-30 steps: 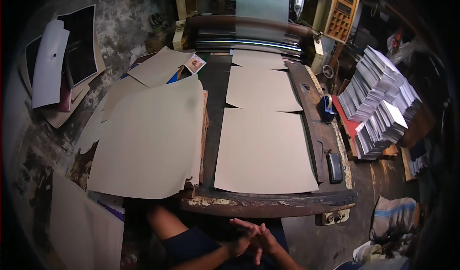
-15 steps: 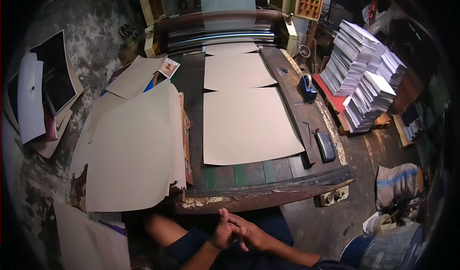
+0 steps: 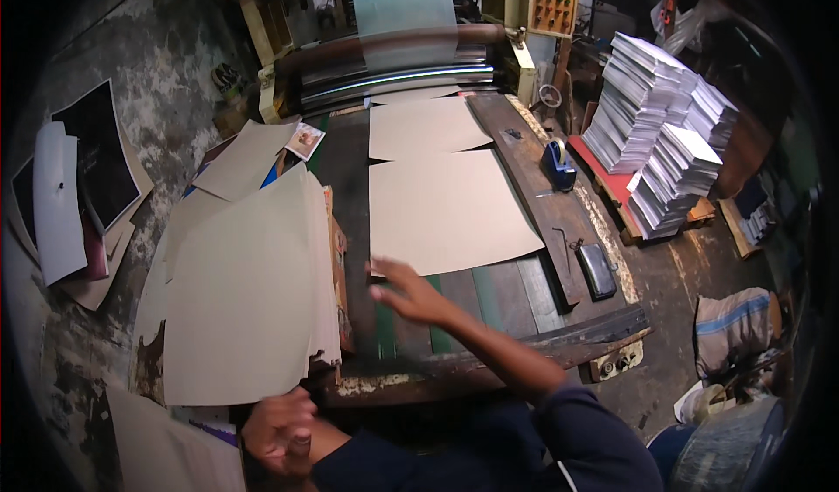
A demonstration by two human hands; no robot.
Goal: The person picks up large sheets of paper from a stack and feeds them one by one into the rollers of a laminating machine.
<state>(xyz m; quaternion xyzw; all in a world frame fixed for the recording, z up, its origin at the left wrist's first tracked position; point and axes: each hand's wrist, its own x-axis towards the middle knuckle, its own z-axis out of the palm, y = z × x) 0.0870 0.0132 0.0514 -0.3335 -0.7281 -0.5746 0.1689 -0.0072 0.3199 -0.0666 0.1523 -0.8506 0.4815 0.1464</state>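
My right hand [image 3: 406, 293] reaches left over the near part of the machine table, fingers spread and nothing in them. It is close to the near left corner of a beige sheet [image 3: 450, 208] lying on the table. Below the near edge of the beige sheet stack [image 3: 240, 300], my left hand [image 3: 281, 431] hangs with fingers loosely bent and thumb apart. It holds nothing that I can see; slight blur softens its fingers. Another beige sheet [image 3: 426, 127] lies farther along the table, in line toward the rollers [image 3: 402, 74].
A blue tape dispenser [image 3: 559, 164] and a dark case [image 3: 596, 271] sit along the table's right rail. White paper stacks [image 3: 642, 107] stand at the right. Black and white sheets [image 3: 61, 204] lean at the left wall. A sack [image 3: 732, 335] stands on the floor.
My hands have parted from each other. The right moved up and left over the table, the left moved toward the stack. The beige sheets on the table shifted toward the rollers.
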